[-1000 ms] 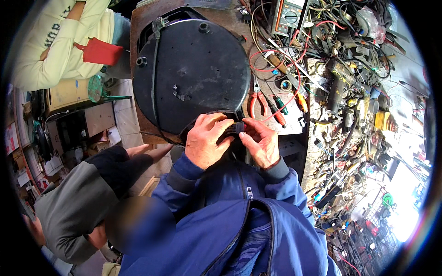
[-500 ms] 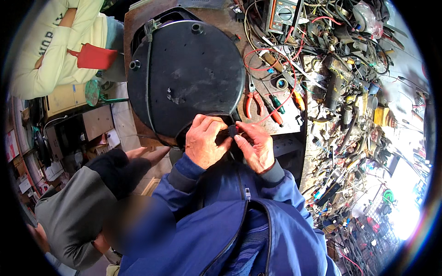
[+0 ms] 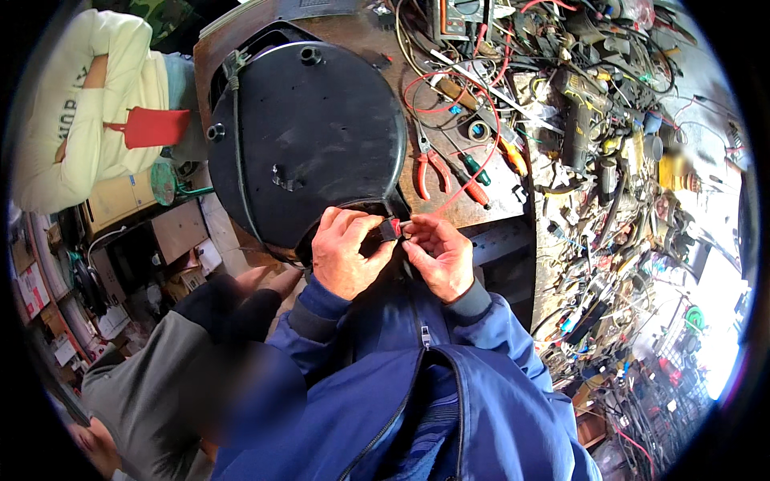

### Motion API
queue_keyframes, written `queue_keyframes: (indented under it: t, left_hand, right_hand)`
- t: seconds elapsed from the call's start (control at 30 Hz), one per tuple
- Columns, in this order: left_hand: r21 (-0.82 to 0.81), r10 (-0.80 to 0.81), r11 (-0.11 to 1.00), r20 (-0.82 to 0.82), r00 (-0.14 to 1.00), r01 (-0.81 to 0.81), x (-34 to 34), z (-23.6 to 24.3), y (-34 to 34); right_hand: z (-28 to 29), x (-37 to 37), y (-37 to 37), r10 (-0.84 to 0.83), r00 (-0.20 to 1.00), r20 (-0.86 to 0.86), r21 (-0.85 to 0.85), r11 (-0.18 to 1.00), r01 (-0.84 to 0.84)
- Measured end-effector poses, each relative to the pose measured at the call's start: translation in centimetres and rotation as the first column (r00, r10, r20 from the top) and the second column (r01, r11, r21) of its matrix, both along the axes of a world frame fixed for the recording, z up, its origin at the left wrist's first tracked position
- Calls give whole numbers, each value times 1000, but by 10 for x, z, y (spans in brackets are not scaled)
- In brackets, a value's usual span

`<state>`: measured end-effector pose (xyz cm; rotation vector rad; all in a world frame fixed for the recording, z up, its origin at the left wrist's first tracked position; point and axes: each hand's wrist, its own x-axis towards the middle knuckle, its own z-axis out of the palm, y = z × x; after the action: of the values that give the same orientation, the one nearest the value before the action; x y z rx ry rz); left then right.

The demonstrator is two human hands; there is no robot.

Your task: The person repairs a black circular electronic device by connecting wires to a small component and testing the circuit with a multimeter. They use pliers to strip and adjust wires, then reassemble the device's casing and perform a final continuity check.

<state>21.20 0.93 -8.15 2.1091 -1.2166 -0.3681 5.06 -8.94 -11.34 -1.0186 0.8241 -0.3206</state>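
The round black housing point(image 3: 329, 136) lies flat, probably for stability. By its near edge, the left hand point(image 3: 349, 255) pinches a small black-and-red part point(image 3: 391, 230), apparently steadying it for the right hand point(image 3: 441, 260), whose grip pinches its right end.

Assorted hand tools on a brown wooden bench point(image 3: 353, 36).
Red-handled pliers point(image 3: 424, 152); green-handled screwdriver point(image 3: 476, 170), just beside; multimeter point(image 3: 453, 26), cut off by the upper edge; black-and-yellow power drill point(image 3: 576, 128) among jumbled parts point(image 3: 601, 272), right; green round-seated stool point(image 3: 164, 184), left.
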Motion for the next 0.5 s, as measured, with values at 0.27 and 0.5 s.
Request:
queue_keyframes:
  t: [0.27,0.5]
  left_hand:
    - [-26,-9,1000,42,999,10,-6,-7,-1]
    - [-3,-1,1000,71,997,2,-14,-6,-4]
  right_hand:
    - [-9,-11,10,22,995,-97,-44,999,-26]
    - [-8,-10,1,20,995,-98,-356,933,-54]
